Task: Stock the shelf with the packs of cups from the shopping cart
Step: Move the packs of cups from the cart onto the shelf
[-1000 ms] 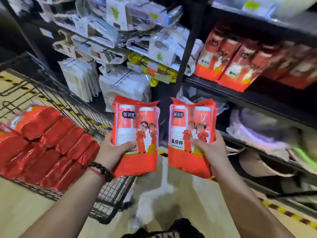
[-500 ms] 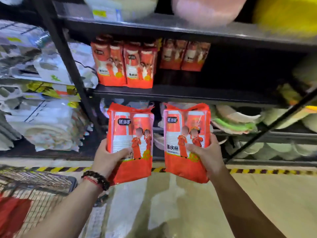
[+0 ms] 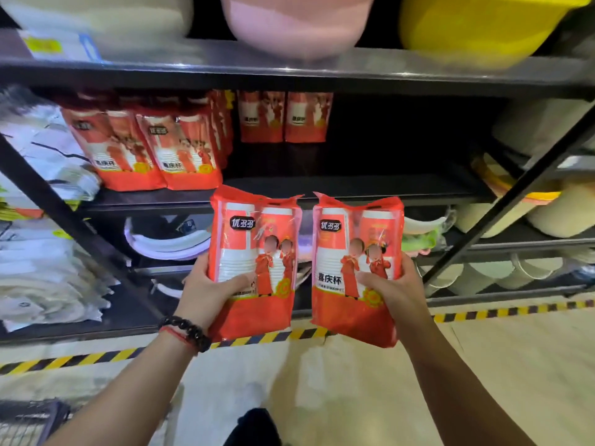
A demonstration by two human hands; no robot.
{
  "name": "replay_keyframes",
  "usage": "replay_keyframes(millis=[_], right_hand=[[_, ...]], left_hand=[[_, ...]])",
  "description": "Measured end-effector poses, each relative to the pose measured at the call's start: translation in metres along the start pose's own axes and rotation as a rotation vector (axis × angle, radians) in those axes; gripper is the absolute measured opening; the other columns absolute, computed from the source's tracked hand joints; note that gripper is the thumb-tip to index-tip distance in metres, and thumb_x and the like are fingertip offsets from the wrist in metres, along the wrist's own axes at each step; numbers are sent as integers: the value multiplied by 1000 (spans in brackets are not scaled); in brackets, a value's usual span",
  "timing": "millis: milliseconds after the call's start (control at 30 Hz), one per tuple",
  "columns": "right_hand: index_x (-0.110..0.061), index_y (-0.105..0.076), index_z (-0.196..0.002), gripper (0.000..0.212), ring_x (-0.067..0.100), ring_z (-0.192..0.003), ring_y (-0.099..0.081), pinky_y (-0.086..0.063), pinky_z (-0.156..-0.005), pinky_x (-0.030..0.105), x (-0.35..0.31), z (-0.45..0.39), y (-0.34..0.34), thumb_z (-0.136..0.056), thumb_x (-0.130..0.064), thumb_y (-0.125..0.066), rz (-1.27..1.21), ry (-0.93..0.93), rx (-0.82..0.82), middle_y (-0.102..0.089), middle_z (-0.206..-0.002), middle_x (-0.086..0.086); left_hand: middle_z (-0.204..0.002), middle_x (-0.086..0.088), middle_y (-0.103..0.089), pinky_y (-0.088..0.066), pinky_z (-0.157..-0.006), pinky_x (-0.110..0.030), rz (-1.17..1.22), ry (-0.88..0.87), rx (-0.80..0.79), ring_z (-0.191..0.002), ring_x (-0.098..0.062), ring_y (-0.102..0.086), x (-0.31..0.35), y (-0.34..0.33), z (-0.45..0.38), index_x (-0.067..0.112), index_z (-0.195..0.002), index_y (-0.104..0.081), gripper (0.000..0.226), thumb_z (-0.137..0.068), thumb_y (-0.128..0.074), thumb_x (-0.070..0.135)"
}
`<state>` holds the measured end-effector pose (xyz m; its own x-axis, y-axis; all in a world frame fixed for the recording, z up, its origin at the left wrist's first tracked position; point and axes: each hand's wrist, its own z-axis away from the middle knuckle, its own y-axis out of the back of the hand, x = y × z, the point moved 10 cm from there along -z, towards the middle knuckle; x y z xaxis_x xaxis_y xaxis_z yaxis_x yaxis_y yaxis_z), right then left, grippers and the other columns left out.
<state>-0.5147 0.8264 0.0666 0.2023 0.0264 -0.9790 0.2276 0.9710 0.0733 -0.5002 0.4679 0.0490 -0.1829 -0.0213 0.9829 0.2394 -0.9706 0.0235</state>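
Cup packs (image 3: pixel 254 262), glossy red, upright in hand (image 3: pixel 206 291).

Shelf (image 3: pixel 370 188) bare right of stocked packs (image 3: pixel 145 149)

Blurred: tubs (image 3: pixel 297 24) on top shelf, cropped by upper edge. Shopping cart (image 3: pixel 29 420) cut off at lower-left corner. Fingers hidden behind packs (image 3: pixel 254 262).

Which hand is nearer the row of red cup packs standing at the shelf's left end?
Left. The left hand is below and slightly right of the row of red cup packs; the right hand is farther right.
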Motion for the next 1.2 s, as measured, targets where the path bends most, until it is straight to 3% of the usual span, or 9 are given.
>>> replay_keyframes(millis=[67,200,367,667,767,900,1000,1067,1200], right_hand=[[-31,-63,-114,65,21,-93,-76,-60,-84,49,-7,-19,-8,-55,-21,-89,-8,8,-19,-78,-101,-5],[-29,-64,-113,62,23,-92,-76,-61,-77,44,-27,-66,-25,-57,-19,-88,11,54,-33,-78,-102,-1],[-33,-62,-111,63,18,-89,-76,-60,-72,39,-54,-134,-43,-55,-25,-89,41,87,-10,-77,-100,-6],[-25,-66,-111,58,23,-92,-76,-62,-80,46,-96,-230,-86,-58,-19,-89,0,160,-43,-78,-102,1],[-24,-70,-105,50,30,-93,-75,-62,-81,48,-102,-263,-94,-60,-18,-90,-5,175,-77,-78,-102,7],[-16,-72,-97,48,28,-87,-77,-63,-77,44,-96,-308,-92,-55,-23,-94,38,132,-52,-78,-95,9],[-11,-78,-78,19,23,-75,-77,-64,-73,45,-76,-345,-101,-65,-5,-91,5,83,-89,-79,-83,9],[-4,-77,-88,25,21,-77,-76,-63,-82,46,-62,-364,-103,-67,5,-86,-40,49,-78,-79,-87,10],[-8,-64,-123,54,13,-93,-75,-60,-79,29,-67,-391,-110,-74,7,-80,-51,185,-143,-77,-104,-1]], left_hand=[[-101,13,-76,-57,-66,-24,16,-4,-18,-87,-10,-74,5,-7,-21,33,-110,-62,72,-44,-91,39],[-104,7,-75,-58,-74,-34,29,-24,-28,-92,-14,-73,16,-18,-77,35,-109,-61,72,-44,-90,42],[-109,0,-74,-57,-78,-35,68,-62,-27,-98,-20,-72,35,-34,-156,23,-117,-59,83,-42,-89,41],[-113,-2,-74,-56,-86,-37,80,-112,-61,-102,-19,-71,70,-46,-259,18,-122,-59,80,-51,-92,34],[-102,1,-75,-57,-74,-27,39,-106,-27,-94,-13,-73,73,-51,-288,22,-109,-60,68,-50,-91,32],[-66,5,-72,-52,-47,-25,-37,-62,33,-53,-9,-67,65,-49,-318,18,-84,-63,62,-40,-92,49],[-77,0,-78,-61,-63,-33,-29,-60,43,-71,-16,-74,56,-48,-340,13,-93,-69,67,-41,-95,46],[-94,0,-78,-60,-77,-33,38,-127,78,-88,-17,-74,57,-47,-352,22,-109,-64,75,-41,-94,31],[-95,9,-75,-56,-80,-22,19,-233,111,-86,0,-71,58,-52,-368,25,-111,-59,82,-37,-89,9]])
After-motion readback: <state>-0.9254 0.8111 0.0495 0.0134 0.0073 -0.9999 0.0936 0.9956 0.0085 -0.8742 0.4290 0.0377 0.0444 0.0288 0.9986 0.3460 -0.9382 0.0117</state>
